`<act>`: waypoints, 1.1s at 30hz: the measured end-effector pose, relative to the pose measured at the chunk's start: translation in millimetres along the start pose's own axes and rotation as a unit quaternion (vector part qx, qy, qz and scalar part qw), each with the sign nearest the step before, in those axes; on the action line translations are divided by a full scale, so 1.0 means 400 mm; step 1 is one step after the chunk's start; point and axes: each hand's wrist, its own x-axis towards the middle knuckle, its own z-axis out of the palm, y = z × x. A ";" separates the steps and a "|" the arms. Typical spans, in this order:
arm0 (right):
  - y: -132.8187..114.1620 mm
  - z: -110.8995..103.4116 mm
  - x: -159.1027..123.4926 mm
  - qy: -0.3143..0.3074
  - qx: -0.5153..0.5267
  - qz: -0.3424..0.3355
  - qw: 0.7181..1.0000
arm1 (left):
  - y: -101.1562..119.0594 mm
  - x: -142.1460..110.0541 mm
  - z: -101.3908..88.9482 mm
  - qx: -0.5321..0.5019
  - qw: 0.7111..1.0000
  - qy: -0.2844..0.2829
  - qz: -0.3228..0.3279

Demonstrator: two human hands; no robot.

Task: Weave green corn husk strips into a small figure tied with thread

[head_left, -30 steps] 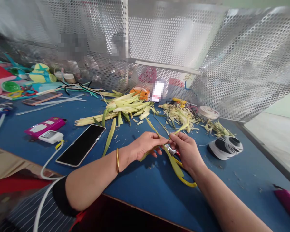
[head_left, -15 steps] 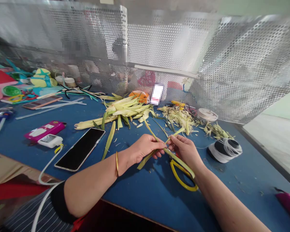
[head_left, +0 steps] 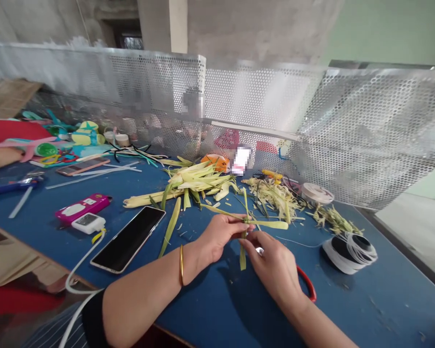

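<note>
My left hand (head_left: 221, 234) pinches crossed strips of pale green leaf, which look like corn husk, where they meet in a small knot. One leaf strip (head_left: 273, 224) sticks out to the right, and others point up, left and down from the crossing. Just below it my right hand (head_left: 271, 253) has its thumb and forefinger closed on the downward strip (head_left: 242, 258). A red handle loop (head_left: 307, 284), probably of scissors, lies on the table, partly hidden by my right hand and wrist.
On the blue table (head_left: 210, 299) lie a husk pile (head_left: 199, 179), husk scraps (head_left: 271, 193), a white thread spool (head_left: 350, 252), a black-screened phone (head_left: 128, 239) and a purple device (head_left: 83, 208). A perforated metal screen (head_left: 253, 101) stands behind. Another person's arm (head_left: 2, 159) shows at far left.
The strips have turned, so one now points right and one hangs down. My right hand has moved below the crossing and covers most of the scissors. The view has tilted up.
</note>
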 end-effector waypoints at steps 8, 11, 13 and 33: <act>0.008 0.035 -0.008 -0.066 0.146 0.103 0.982 | -0.013 0.005 0.002 0.019 1.000 0.006 0.003; 0.002 0.026 -0.007 -0.078 0.172 0.095 0.977 | -0.015 0.006 0.005 0.033 0.999 0.018 0.023; -0.001 0.019 -0.004 -0.074 0.170 0.073 0.980 | -0.014 0.004 0.008 0.049 0.998 0.023 0.045; 0.061 -0.046 0.035 0.049 -0.157 -0.112 0.980 | 0.012 -0.002 -0.005 0.060 0.998 -0.031 0.020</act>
